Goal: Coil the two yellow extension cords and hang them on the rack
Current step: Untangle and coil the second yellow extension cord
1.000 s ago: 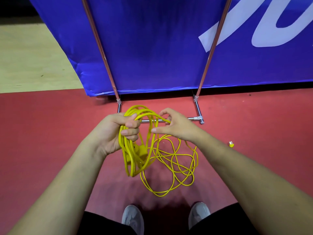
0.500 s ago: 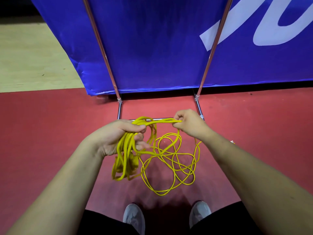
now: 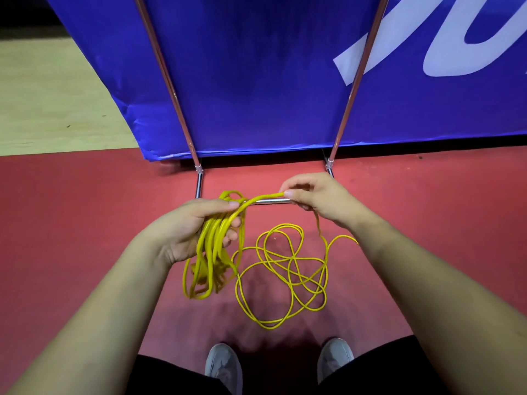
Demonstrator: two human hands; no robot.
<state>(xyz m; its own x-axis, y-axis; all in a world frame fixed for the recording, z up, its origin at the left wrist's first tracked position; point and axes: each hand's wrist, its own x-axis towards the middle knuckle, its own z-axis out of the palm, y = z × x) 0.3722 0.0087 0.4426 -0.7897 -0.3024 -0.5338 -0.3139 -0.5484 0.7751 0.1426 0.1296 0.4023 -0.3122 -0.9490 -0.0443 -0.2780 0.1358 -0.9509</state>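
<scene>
Red flooring (image 3: 85,223) runs under a blue banner (image 3: 256,81). The rack (image 3: 342,124) stands against the banner, with its low metal bar (image 3: 271,201) lying across the floor. Only one yellow cord (image 3: 211,246) is in view.

Just this side of the bar, the left hand (image 3: 199,226) is curled round a bunch of finished loops, thumb pressed on top; the loops hang below the fist. Over the bar's right end, the right hand (image 3: 319,196) pinches the cord between thumb and fingertips, holding a short straight run across to the left hand. The rest of the cord lies in loose, overlapping rings on the floor, nearer the person than the bar and ahead of grey shoes (image 3: 224,366).

The cord looks thin, light and limp, with a smooth jacket, so loops will probably sag and slip unless gripped together at the top. The crossed rings may snag as they lift. The best hold is likely a pinch on the free run, close to the bundle.
</scene>
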